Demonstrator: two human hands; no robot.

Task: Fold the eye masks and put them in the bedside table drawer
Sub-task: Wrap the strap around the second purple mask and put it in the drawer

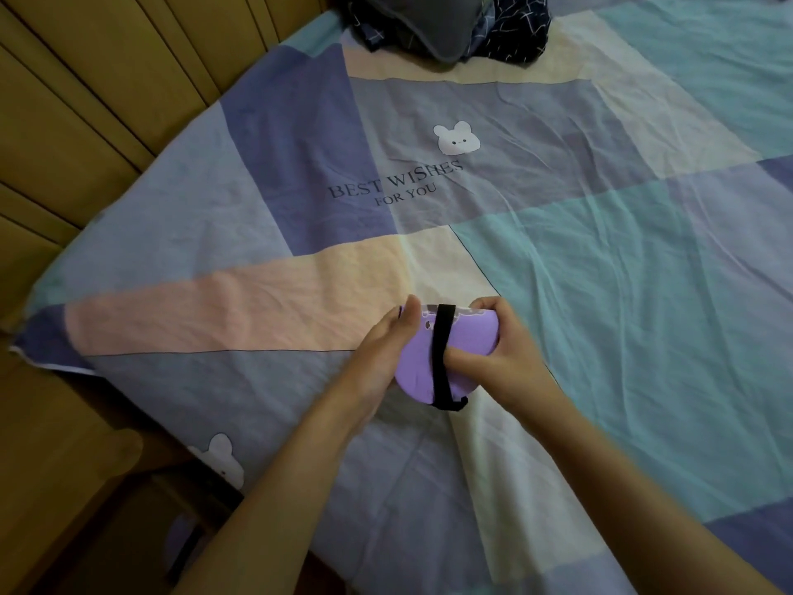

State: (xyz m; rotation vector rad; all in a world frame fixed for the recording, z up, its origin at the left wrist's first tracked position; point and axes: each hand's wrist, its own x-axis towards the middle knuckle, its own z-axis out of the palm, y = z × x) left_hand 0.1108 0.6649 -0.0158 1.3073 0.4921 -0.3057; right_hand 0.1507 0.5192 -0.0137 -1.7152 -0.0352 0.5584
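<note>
A purple eye mask (467, 345), folded in half, is held just above the bed between both hands. Its black elastic strap (442, 358) runs across the folded face from top to bottom. My left hand (382, 358) cups the mask's left edge with fingers straight. My right hand (502, 350) grips its right side, fingers curled over the top edge and thumb near the strap. At the lower left, a second purple eye mask (182, 547) with a black strap lies in the open bedside table drawer (146, 547), partly hidden by my left forearm.
A patchwork bed sheet (558, 272) in blue, teal, pink and cream, printed with rabbit faces and "BEST WISHES FOR YOU", covers the bed. Dark bundled bedding (450, 27) lies at the far end. A wooden headboard (86, 100) runs along the left.
</note>
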